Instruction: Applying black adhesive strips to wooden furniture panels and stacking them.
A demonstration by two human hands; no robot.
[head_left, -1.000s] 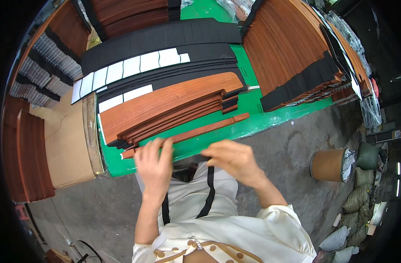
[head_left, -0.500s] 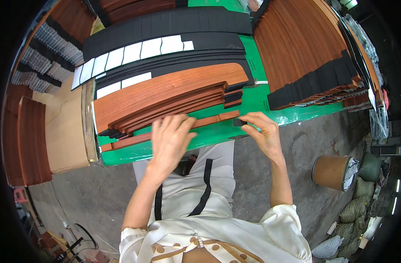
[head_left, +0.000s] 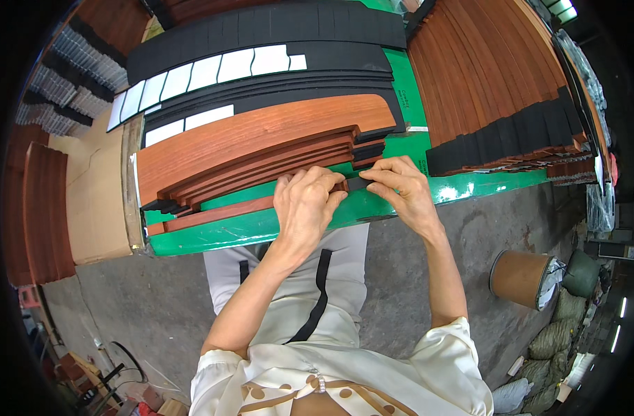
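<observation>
Right, both hands are pinched together on the near wood strip (head_left: pixel 220 213) at frame centre, on the green worktop (head_left: pixel 469 188). Left hand (head_left: pixel 306 201) presses down on the strip's right end; right hand (head_left: pixel 400 191) nips a short black foam strip (head_left: pixel 357 184) where it meets the wood. To do this well, I'd judge: keep the left palm flat as a clamp, line up the black piece edge to edge before pressing, then rub along the length, not across.

Strip's long axis runs lower left to centre right, slightly rising, parallel to the stacked wood panels (head_left: pixel 261 135) just behind it. Worked end points right, toward the right hand. Black foam sheets (head_left: pixel 275 28) lie in the upper frame.
</observation>
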